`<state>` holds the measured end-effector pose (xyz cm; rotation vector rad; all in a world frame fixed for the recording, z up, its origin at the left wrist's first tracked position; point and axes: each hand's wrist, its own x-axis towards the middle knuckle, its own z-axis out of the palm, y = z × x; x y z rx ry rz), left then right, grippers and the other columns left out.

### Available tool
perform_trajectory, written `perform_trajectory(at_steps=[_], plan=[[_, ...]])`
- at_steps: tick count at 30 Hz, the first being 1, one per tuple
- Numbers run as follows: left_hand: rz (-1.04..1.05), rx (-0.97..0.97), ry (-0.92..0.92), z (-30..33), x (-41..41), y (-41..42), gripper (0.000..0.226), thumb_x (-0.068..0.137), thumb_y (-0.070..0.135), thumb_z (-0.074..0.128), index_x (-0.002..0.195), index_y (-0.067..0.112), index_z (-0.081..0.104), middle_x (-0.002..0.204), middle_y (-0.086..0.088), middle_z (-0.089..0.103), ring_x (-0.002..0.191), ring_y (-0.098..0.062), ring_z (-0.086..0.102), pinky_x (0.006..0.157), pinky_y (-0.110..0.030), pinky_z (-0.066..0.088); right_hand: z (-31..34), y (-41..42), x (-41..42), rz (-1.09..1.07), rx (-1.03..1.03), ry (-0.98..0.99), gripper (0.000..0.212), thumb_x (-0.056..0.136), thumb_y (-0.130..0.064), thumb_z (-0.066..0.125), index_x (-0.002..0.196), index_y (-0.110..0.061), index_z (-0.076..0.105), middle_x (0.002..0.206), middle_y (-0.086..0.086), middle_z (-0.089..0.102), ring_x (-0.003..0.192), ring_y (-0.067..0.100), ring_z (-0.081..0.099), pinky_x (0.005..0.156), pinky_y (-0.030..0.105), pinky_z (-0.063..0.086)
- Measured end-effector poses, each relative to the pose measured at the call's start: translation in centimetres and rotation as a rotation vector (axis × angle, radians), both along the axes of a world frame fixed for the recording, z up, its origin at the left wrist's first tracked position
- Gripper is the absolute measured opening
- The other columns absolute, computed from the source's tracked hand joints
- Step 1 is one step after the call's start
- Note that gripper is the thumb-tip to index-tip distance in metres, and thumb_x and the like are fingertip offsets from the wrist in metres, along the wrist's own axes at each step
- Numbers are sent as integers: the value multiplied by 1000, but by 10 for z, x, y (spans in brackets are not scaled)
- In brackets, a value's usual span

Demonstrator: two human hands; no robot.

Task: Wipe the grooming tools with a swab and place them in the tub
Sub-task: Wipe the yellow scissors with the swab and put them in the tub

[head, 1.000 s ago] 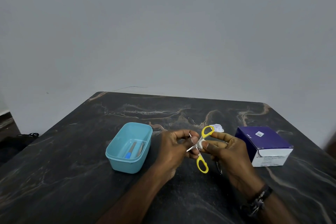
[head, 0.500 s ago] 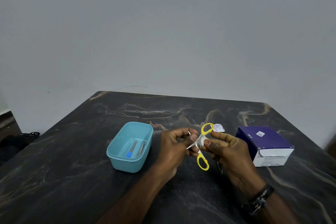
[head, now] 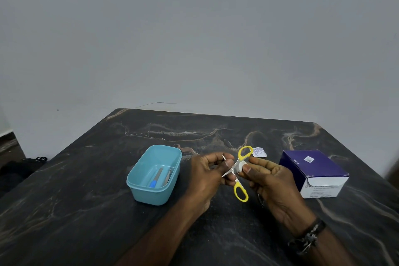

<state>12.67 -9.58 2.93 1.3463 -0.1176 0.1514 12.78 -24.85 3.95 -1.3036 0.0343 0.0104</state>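
The small steel scissors with yellow plastic loop handles (head: 237, 170) are held spread open above the dark marbled counter (head: 86, 211), the left hand (head: 207, 177) gripping the blades while the right hand (head: 272, 181) pinches a white swab (head: 240, 166) against the pivot. Light, stiff and sharp-tipped, they are probably safest gripped at the handles or pivot. The open teal plastic tub (head: 154, 176), just left of the hands, already holds a blue-tipped tool and another slim metal one.

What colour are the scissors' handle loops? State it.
Yellow, both loops of the scissors, seen in the head view, the only one.
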Motion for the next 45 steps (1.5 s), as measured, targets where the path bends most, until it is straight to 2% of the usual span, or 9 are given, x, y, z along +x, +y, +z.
perform_trajectory(at_steps=[5,9,13,17,21,28,31,37,45], plan=[[-21,10,-6,0,-2,-3,6,89,3,64,91,2,69,58,-10,62,52,-17,61,57,-32,57,0,1,-1,19,9,3,32,78,5,69,110,2,63,88,14,77,76,23,73,56,23,47],[-14,26,-31,-1,-3,-6,6,87,2,65,85,5,70,57,-10,62,50,-17,60,56,-32,57,2,2,-3,43,20,-11,33,76,6,69,108,5,64,85,15,77,69,21,72,59,27,50],[-18,37,-41,-1,-4,-7,9,88,-1,63,84,4,69,55,-9,62,49,-16,60,51,-29,55,3,4,-5,56,37,-18,28,77,11,67,105,6,64,75,12,76,58,17,71,45,21,50],[-25,48,-40,-1,-4,-7,10,88,-1,63,84,5,69,54,-8,61,48,-16,58,52,-31,55,4,4,-5,27,41,-30,29,78,10,67,106,6,64,74,12,75,57,16,70,44,19,47],[-20,51,-37,1,-5,-7,10,88,-2,63,83,4,69,53,-9,60,45,-15,57,47,-27,52,6,3,-4,-6,75,-42,28,78,12,67,105,5,65,76,13,76,57,15,70,43,18,47],[-7,57,-18,0,-5,-6,11,88,-3,61,84,4,68,53,-9,61,44,-15,57,44,-23,49,0,7,-5,27,-32,-9,36,75,7,72,110,2,63,82,20,75,62,24,68,50,26,49],[-17,34,-7,2,-5,-7,9,88,-4,60,85,1,67,52,-11,59,41,-14,56,42,-21,47,1,6,-4,-11,-31,-29,38,74,7,74,110,2,64,84,19,75,63,23,70,49,24,47],[-11,23,-5,2,-5,-8,4,87,-2,64,86,-2,67,54,-11,61,44,-15,57,45,-25,52,3,2,-3,-54,1,-40,35,76,6,72,110,0,65,85,15,77,62,17,71,46,20,43],[-4,29,31,1,-4,-7,5,88,-4,62,90,-5,66,55,-10,62,44,-13,58,43,-24,51,-3,5,-3,0,-62,-25,38,75,7,73,111,2,62,85,21,75,64,27,71,52,29,52]])
